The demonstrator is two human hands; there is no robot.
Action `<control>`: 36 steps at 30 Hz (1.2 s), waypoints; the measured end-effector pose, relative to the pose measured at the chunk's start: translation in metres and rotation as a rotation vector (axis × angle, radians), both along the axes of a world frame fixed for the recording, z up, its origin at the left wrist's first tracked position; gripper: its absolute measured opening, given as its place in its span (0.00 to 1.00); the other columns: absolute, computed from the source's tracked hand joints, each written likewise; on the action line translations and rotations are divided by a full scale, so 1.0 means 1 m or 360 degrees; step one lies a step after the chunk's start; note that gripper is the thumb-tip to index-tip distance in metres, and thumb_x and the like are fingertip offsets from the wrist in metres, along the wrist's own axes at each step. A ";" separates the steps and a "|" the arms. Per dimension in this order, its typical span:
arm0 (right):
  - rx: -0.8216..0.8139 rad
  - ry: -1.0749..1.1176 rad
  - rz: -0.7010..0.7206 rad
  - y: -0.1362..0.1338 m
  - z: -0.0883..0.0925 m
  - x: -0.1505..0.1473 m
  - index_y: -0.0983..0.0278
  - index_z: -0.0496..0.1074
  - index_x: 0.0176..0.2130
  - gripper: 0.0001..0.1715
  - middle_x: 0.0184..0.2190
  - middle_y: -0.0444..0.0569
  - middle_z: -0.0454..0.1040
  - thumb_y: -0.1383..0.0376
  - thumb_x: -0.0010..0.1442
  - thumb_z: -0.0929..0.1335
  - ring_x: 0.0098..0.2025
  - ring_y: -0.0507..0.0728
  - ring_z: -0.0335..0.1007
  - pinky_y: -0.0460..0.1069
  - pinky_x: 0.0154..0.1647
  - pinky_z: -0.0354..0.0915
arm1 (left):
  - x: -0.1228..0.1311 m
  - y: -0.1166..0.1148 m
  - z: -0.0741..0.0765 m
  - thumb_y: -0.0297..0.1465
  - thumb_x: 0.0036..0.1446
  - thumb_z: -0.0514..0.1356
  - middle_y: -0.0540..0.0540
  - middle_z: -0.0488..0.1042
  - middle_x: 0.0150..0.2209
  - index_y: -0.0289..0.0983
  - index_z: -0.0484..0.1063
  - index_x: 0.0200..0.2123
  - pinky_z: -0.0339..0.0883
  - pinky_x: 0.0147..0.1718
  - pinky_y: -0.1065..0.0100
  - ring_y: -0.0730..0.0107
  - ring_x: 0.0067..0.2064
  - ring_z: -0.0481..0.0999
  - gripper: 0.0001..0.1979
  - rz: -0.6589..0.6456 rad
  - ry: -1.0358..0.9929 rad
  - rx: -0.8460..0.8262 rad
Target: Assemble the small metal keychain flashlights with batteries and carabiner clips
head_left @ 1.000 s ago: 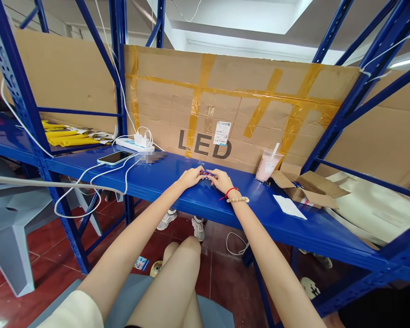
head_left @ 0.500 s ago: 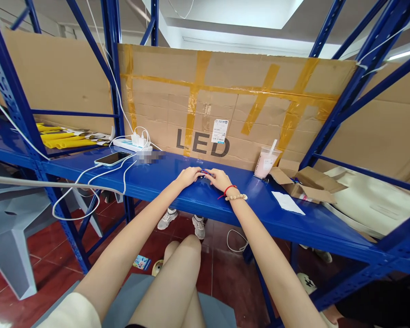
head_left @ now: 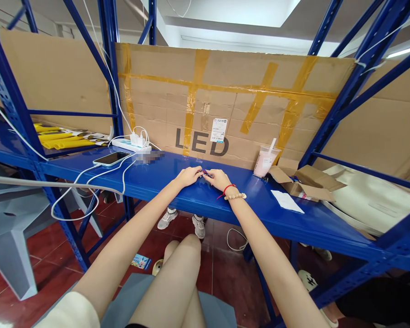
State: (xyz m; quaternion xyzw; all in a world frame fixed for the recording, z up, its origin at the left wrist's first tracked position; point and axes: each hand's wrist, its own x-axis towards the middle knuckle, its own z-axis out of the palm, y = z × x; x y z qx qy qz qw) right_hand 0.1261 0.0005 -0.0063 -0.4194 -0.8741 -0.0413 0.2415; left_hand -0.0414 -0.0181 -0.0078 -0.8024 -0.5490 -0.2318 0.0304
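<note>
Over the front half of the blue shelf top [head_left: 164,167], my left hand [head_left: 188,176] and my right hand [head_left: 220,180] meet, fingers bent and closed. Between their fingertips shows a small thin red-and-blue item [head_left: 204,173], like a bit of cord or wire. Both hands grip it from either side, and the fingers cover most of it, so its exact kind is hidden. A red string and a beaded bracelet [head_left: 235,197] circle my right wrist.
On the left lie a phone [head_left: 111,158], white cables and a power strip [head_left: 130,145]. To the right stand a pink drink cup [head_left: 263,161], a white paper [head_left: 287,201] and an opened cardboard box [head_left: 309,184]. A cardboard panel [head_left: 157,100] closes the back.
My hands stay in almost the same place, with small finger movements around the red-and-blue item. The view has shifted very slightly.
</note>
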 end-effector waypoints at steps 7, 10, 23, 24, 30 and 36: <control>0.0051 -0.0181 -0.0044 -0.003 0.001 -0.002 0.61 0.71 0.42 0.17 0.34 0.49 0.72 0.58 0.62 0.59 0.34 0.52 0.66 0.44 0.27 0.53 | -0.001 0.000 0.000 0.39 0.61 0.43 0.48 0.73 0.40 0.42 0.66 0.40 0.63 0.37 0.69 0.64 0.43 0.72 0.15 -0.0025 -0.0017 -0.0043; 0.0060 -0.0181 -0.0052 -0.004 0.001 -0.004 0.61 0.70 0.42 0.17 0.34 0.49 0.71 0.58 0.63 0.58 0.33 0.52 0.66 0.44 0.26 0.52 | -0.001 0.001 0.001 0.39 0.62 0.40 0.49 0.74 0.38 0.42 0.65 0.40 0.63 0.36 0.69 0.64 0.41 0.72 0.17 -0.0001 -0.0012 -0.0094; 0.0065 -0.0049 0.0023 -0.003 0.001 -0.004 0.62 0.71 0.39 0.15 0.29 0.46 0.69 0.59 0.62 0.59 0.28 0.50 0.61 0.43 0.26 0.50 | 0.000 0.000 0.001 0.38 0.63 0.38 0.47 0.73 0.38 0.42 0.63 0.40 0.63 0.35 0.68 0.61 0.42 0.73 0.16 0.0029 0.0017 -0.0056; 0.0061 -0.0042 0.0023 -0.002 0.001 -0.004 0.62 0.71 0.39 0.15 0.29 0.46 0.69 0.59 0.62 0.59 0.28 0.50 0.61 0.43 0.26 0.50 | 0.000 0.001 0.001 0.38 0.63 0.38 0.47 0.73 0.38 0.42 0.63 0.40 0.63 0.35 0.68 0.61 0.42 0.73 0.16 0.0032 0.0017 -0.0058; 0.0086 0.0029 0.0010 0.000 0.001 -0.005 0.62 0.72 0.35 0.16 0.26 0.45 0.67 0.61 0.61 0.58 0.26 0.50 0.58 0.44 0.25 0.48 | 0.001 0.001 0.001 0.39 0.63 0.38 0.48 0.74 0.36 0.42 0.62 0.40 0.62 0.34 0.69 0.62 0.41 0.73 0.16 0.0024 -0.0003 -0.0066; 0.0121 0.0131 0.0053 0.003 0.000 -0.005 0.64 0.71 0.30 0.16 0.25 0.45 0.67 0.62 0.60 0.59 0.25 0.50 0.58 0.44 0.26 0.50 | 0.003 -0.003 0.002 0.39 0.63 0.38 0.47 0.73 0.35 0.41 0.61 0.39 0.62 0.33 0.69 0.62 0.40 0.73 0.15 -0.0005 -0.0028 -0.0055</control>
